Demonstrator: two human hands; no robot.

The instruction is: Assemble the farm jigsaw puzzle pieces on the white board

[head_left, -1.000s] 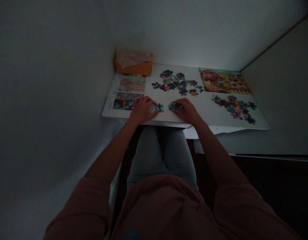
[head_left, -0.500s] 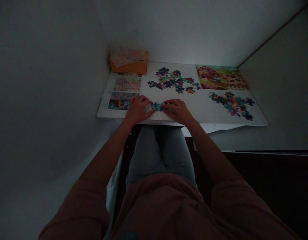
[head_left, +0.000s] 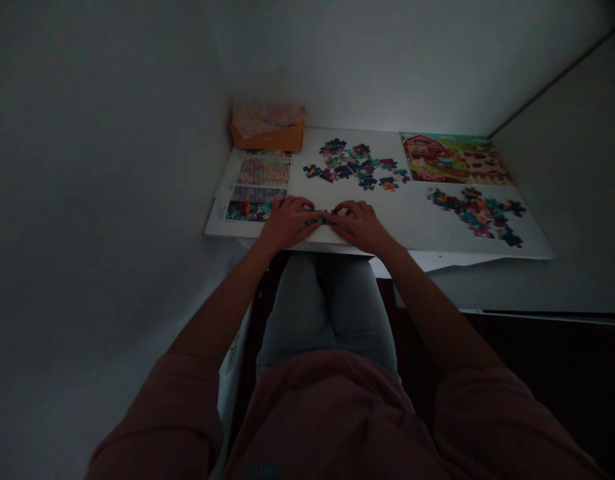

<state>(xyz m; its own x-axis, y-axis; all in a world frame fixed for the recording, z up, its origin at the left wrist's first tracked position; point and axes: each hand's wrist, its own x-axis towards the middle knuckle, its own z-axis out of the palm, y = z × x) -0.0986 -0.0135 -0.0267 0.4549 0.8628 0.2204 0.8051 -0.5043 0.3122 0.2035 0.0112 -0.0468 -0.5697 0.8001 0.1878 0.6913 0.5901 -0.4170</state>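
Near the front edge of the white table (head_left: pixel 407 230), my left hand (head_left: pixel 290 223) and my right hand (head_left: pixel 358 223) meet over some teal puzzle pieces (head_left: pixel 314 219). Fingers of both hands are closed on these pieces from either side and cover most of them. Behind my hands lies a loose spread of dark, colourful puzzle pieces (head_left: pixel 362 167). Another heap of pieces (head_left: pixel 482 212) is to the right. A printed picture sheet (head_left: pixel 264 172) lies partly beside my left hand.
An orange box (head_left: pixel 270 138) with clear wrapping on it stands at the back left corner. At the back right lies a farm picture (head_left: pixel 452 160) with a red barn. Walls border the table.
The whole view has shifted a little. My hands have come closer together, and the left fingers now cover more of the teal pieces.
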